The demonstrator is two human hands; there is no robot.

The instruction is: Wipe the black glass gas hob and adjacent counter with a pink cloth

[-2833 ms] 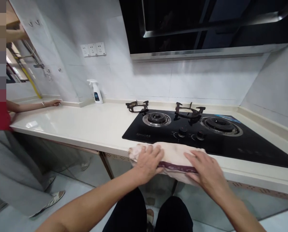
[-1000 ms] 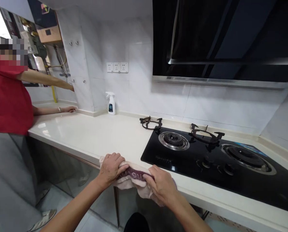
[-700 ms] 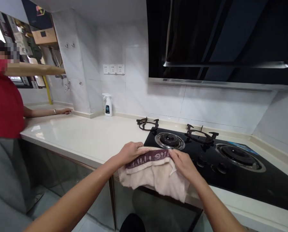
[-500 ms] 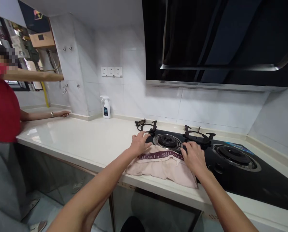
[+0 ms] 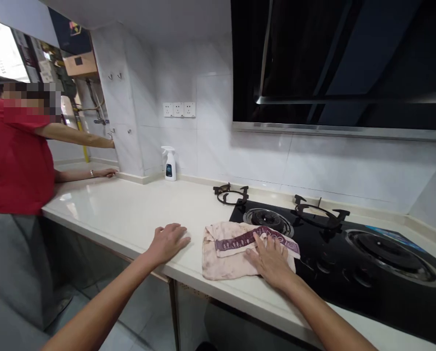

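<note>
A folded pale pink cloth point(image 5: 218, 263) with a dark purple band and brownish stains lies across the counter edge and the left part of the black gas hob point(image 5: 323, 282). Flat on top of it rests my right hand point(image 5: 271, 258), fingers spread. To the cloth's left, apart from it, my left hand point(image 5: 168, 242) is over the white counter point(image 5: 130, 214) with its fingers apart and nothing in them. Just behind the cloth is the left burner point(image 5: 267, 219).
Two black pan supports, a left one point(image 5: 232, 195) and a right one point(image 5: 322, 214), stand behind the hob. A white spray bottle point(image 5: 170, 165) is by the wall. A range hood point(image 5: 331, 63) hangs above. At left, a person in red point(image 5: 16, 156) leans on the counter.
My left hand has let go of the cloth and moved left. My right hand has come down flat onto the cloth, which now lies flatter. The person at left has leaned further forward.
</note>
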